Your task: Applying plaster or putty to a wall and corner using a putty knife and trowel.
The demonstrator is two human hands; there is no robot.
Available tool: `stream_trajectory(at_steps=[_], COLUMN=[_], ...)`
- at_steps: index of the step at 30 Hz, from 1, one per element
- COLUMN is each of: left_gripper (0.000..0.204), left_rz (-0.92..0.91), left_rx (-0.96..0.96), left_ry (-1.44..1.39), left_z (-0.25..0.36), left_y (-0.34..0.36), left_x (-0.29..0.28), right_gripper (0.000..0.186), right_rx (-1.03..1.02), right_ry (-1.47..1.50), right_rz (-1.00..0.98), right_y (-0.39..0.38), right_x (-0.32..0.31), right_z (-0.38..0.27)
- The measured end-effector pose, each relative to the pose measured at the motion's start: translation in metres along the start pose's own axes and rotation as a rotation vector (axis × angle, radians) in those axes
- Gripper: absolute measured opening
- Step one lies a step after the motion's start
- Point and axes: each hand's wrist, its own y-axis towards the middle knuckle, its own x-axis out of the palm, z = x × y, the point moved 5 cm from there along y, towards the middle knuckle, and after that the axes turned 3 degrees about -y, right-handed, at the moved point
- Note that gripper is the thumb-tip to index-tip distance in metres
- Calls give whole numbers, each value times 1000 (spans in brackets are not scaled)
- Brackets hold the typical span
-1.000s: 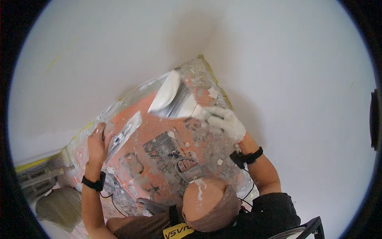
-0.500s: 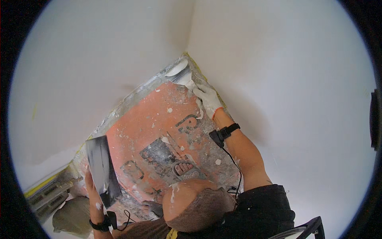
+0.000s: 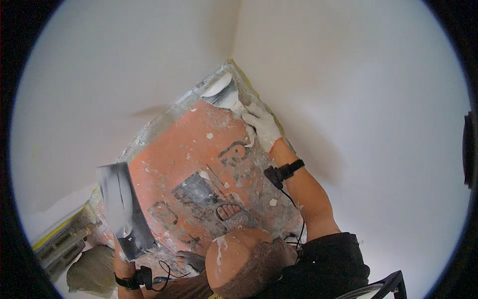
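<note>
Corner (image 3: 232, 50) of a room, at twelve o'clock, where a smooth white left wall (image 3: 99, 74) meets a smooth white right wall (image 3: 358, 74). Just below it, the wide steel putty knife with a pale handle (image 3: 227, 95) carries a thick roll of white paste (image 3: 216, 85) along its far edge; whether the blade touches floor or wall cannot be told from here. The right hand, in a white knit glove with an orange cuff (image 3: 262, 123), lies just above centre, toward one o'clock, its fingers wrapped about the handle. Toward eight o'clock, a long rectangular steel plate smeared with white (image 3: 124, 212) stands tilted; the left hand (image 3: 118, 245) appears to grasp it from behind, its fingers hidden.

State of the work: both walls look evenly pale where visible, and the paste on the knife lies unspread. Any stretch left uncoated cannot be made out.

Writing: the orange, spattered floor sheet (image 3: 164, 164) bears large dark printed characters and a worn black block. At six o'clock, a sliver of yellow patch (image 3: 215, 296) shows too little to read. Neither steel tool displays a discernible maker's mark.
</note>
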Motion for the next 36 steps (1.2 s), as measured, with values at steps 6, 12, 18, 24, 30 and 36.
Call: stream_trajectory(at_steps=[6, 12, 18, 24, 30, 36], left_gripper=[66, 65, 65, 65, 64, 64], left_rz=[-11, -6, 23, 49, 43, 71], left_rx=[-7, -31, -48, -59, -78, -72], left_ry=[2, -22, -66, -102, -140, -126], left_z=[2, -6, -20, -30, -35, -27], left_y=[3, 1, -13, -30, -44, -66], left_x=[0, -5, -18, -33, -41, -56], right_gripper=[25, 25, 18, 11, 13, 16], right_rx=[-16, -16, 61, 141, 102, 93], right_ry=[-53, -49, -9, -117, -113, -205], right_rz=[32, 76, 150, 227, 226, 98], right_y=[27, 54, 51, 67, 65, 51], right_x=[2, 15, 40, 56, 47, 63], right_z=[-19, -28, -66, -103, -159, -189])
